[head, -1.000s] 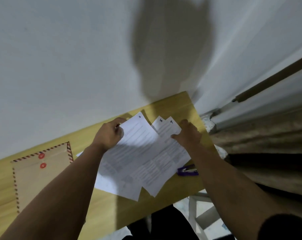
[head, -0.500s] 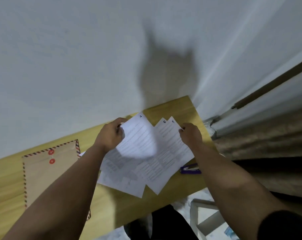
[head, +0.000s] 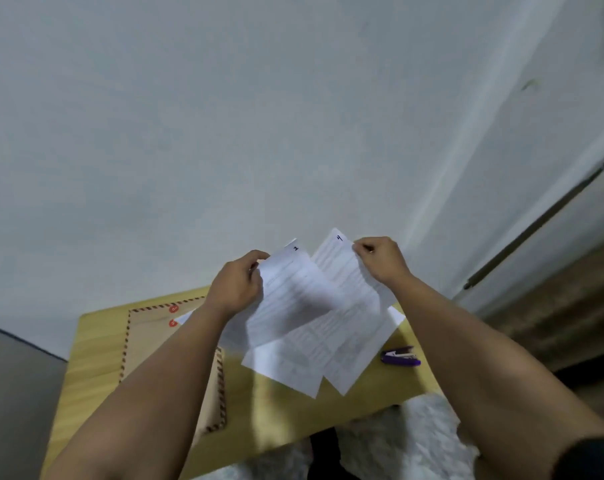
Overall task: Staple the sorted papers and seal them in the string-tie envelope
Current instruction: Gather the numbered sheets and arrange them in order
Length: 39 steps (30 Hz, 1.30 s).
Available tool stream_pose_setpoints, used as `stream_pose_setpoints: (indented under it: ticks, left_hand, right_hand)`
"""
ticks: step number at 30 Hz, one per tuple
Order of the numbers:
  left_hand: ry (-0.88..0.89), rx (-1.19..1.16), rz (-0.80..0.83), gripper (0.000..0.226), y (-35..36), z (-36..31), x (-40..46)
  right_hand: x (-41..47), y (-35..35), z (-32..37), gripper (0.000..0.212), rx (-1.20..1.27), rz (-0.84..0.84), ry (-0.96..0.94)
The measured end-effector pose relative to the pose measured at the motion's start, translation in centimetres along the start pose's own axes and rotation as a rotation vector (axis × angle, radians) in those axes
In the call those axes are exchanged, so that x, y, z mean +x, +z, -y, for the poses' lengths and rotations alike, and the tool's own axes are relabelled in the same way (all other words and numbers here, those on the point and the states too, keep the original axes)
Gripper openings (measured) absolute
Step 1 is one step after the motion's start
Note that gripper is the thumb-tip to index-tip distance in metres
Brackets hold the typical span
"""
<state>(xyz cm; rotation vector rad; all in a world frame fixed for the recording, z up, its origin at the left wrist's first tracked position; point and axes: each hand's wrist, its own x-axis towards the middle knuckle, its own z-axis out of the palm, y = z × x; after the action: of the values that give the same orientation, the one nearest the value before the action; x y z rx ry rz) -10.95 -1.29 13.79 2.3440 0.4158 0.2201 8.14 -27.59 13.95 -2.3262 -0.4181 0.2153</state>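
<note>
1. I see my left hand (head: 236,291) pinching the top edge of the sheet marked 1 (head: 286,306), while my right hand (head: 380,259) pinches the top corner of the sheet marked 4 (head: 349,282); both are lifted above the bench (head: 259,403).
2. The papers are fanned apart, not squared, so I judge stapling not yet done.
3. The purple stapler (head: 400,356) lies untouched at the right.
4. The string-tie envelope (head: 148,341) lies flat at the left; filling and sealing remain.
</note>
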Motion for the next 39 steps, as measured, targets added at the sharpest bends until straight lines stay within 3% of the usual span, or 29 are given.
stream_pose_setpoints:
  ticks: [3, 9, 14, 21, 30, 34, 39]
  left_hand:
    - [0.031, -0.011, -0.092, 0.032, -3.0, -0.6, -1.8]
    - [0.071, -0.091, -0.254, 0.013, -6.9, -1.8, -4.7]
    - [0.054, -0.186, -0.362, 0.011, -8.9, -2.4, -5.8]
    - [0.001, -0.310, -0.426, 0.026, -10.4, -2.7, -6.3]
    - [-0.011, -0.284, -0.404, 0.009, -9.7, -2.6, -3.7]
    - [-0.051, -0.337, -0.250, 0.002, -8.0, -2.3, -1.2]
    - [-0.043, -0.236, -0.007, 0.045, -4.0, -1.9, 2.2]
  right_hand:
    - [-1.2, -0.9, 4.9, 0.017, 0.116, -0.023, -0.128]
    - [-3.5, 0.0, 12.9, 0.013, 0.289, 0.094, -0.251]
    - [-6.1, 1.0, 16.8, 0.012, 0.423, 0.242, -0.234]
    - [-7.5, 1.2, 19.1, 0.011, 0.511, 0.269, -0.261]
    - [-6.3, 0.8, 18.9, 0.025, 0.613, 0.280, -0.229]
    - [-4.8, 0.7, 16.8, 0.033, 0.679, 0.272, -0.144]
    - [-1.5, 1.9, 11.5, 0.033, 0.602, 0.246, 0.013]
